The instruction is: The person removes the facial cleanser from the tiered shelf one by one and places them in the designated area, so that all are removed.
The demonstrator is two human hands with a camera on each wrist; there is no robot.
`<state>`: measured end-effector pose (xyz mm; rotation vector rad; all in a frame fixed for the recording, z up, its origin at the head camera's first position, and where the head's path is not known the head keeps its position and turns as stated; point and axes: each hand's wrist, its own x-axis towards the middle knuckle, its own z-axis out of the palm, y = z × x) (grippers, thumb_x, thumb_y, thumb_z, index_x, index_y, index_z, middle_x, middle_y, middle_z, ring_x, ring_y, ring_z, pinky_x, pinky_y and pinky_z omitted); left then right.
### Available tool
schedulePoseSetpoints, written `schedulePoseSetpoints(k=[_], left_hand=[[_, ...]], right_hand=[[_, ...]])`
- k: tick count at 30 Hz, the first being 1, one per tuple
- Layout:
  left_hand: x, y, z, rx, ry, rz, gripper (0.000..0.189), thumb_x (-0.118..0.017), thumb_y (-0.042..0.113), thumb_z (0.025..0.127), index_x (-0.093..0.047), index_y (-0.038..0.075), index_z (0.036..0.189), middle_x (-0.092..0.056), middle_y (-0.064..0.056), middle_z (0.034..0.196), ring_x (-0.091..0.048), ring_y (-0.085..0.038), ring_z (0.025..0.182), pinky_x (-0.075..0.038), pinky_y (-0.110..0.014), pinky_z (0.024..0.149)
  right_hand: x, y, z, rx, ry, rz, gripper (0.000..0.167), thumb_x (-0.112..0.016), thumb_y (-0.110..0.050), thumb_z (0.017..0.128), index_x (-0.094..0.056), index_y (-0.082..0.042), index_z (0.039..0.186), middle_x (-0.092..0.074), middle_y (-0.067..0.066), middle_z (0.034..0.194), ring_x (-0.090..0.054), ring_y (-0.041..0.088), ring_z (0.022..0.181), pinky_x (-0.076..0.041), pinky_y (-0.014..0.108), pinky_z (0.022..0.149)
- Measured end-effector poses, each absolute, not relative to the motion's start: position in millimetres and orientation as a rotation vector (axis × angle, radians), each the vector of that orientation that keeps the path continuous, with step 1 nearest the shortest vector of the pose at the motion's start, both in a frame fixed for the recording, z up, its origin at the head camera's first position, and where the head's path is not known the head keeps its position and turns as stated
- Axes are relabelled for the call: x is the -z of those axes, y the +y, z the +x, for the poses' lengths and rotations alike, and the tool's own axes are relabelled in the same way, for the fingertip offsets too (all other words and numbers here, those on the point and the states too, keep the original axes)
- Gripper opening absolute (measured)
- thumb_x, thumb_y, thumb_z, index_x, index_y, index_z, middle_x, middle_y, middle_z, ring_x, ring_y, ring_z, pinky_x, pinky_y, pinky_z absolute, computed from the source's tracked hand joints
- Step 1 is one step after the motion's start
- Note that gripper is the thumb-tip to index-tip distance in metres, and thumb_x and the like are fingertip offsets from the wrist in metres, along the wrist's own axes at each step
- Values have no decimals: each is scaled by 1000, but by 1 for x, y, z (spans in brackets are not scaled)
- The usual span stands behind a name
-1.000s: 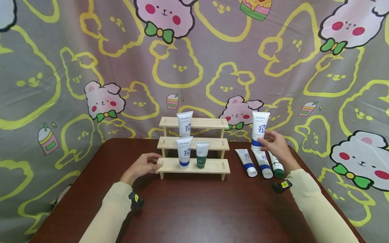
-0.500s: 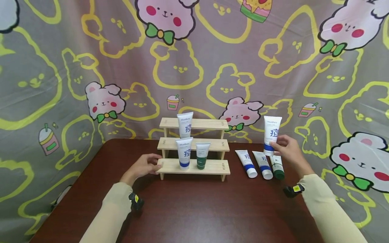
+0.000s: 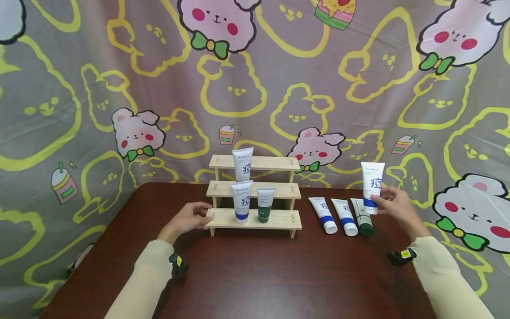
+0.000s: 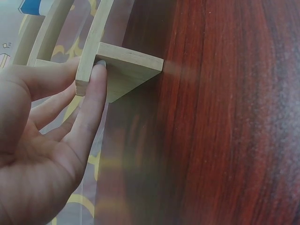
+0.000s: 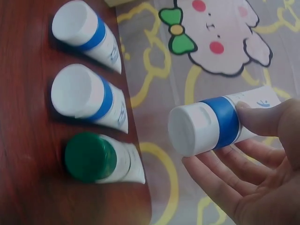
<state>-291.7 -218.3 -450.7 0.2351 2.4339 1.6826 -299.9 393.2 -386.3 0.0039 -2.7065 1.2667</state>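
Observation:
My right hand (image 3: 396, 206) holds a white squeeze tube with a blue band (image 3: 372, 186) upright, cap down, above the lying tubes. In the right wrist view the thumb presses one side of this tube (image 5: 225, 122) and the fingers support the other. My left hand (image 3: 189, 218) pinches the left end of the lowest step of a three-step wooden display stand (image 3: 279, 217); the left wrist view shows thumb and finger on either face of that board (image 4: 93, 51). On the bottom step stand a blue-banded tube (image 3: 241, 201) and a smaller green-and-white tube (image 3: 264, 204). Another white tube (image 3: 242, 163) stands higher behind them.
Right of the stand, two blue-banded tubes (image 3: 323, 215) (image 3: 345, 217) and a green-capped tube (image 3: 363, 219) lie side by side on the dark red-brown table (image 3: 271, 270). A patterned curtain (image 3: 271, 71) hangs behind the table.
My right hand has carried the blue-banded tube rightward and slightly down, from over the middle lying tube to the right of the green-capped one. My left hand has stayed on the stand.

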Motion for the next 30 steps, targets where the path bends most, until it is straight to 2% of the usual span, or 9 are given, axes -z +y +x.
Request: schedulePoseSetpoints(k=[5, 9, 15, 19, 30], left_hand=[[451, -219, -291, -1700, 2421, 257, 47, -69, -3, 93, -53, -14, 137, -63, -24, 111, -67, -16, 82, -67, -35, 76], [451, -219, -291, -1704, 2420, 255, 47, -69, -4, 93, -53, -14, 136, -63, -23, 110, -66, -15, 81, -67, -35, 76], [452, -219, -292, -1707, 2423, 273, 46, -68, -4, 93, -54, -14, 136, -64, -25, 111, -67, -16, 82, -67, -35, 76], [453, -220, -293, -1716, 2410, 279, 46, -68, -3, 93, -53, -14, 136, -63, -25, 112, -66, -15, 82, -67, -35, 77], [453, -219, -293, -1714, 2413, 276, 47, -68, -3, 94, -53, -14, 136, -63, -24, 112, -66, -15, 81, -67, -35, 76]], right_hand=[[391, 407, -297, -1227, -2756, -75, 68, -60, -38, 104, -42, 19, 137, -52, 44, 133, -69, 15, 85, -67, 33, 71], [395, 417, -295, -1233, -2771, -110, 69, -60, -38, 104, -41, 20, 137, -51, 45, 132, -69, 14, 81, -67, 32, 70], [400, 427, -294, -1250, -2784, -175, 72, -61, -38, 104, -38, 20, 139, -58, 44, 123, -68, 13, 76, -66, 29, 67], [403, 432, -294, -1235, -2804, -223, 72, -61, -38, 103, -39, 20, 139, -61, 41, 117, -68, 16, 77, -67, 32, 69], [412, 444, -294, -1212, -2861, -306, 77, -62, -41, 102, -38, 22, 139, -62, 40, 114, -69, 19, 76, -67, 37, 72]])
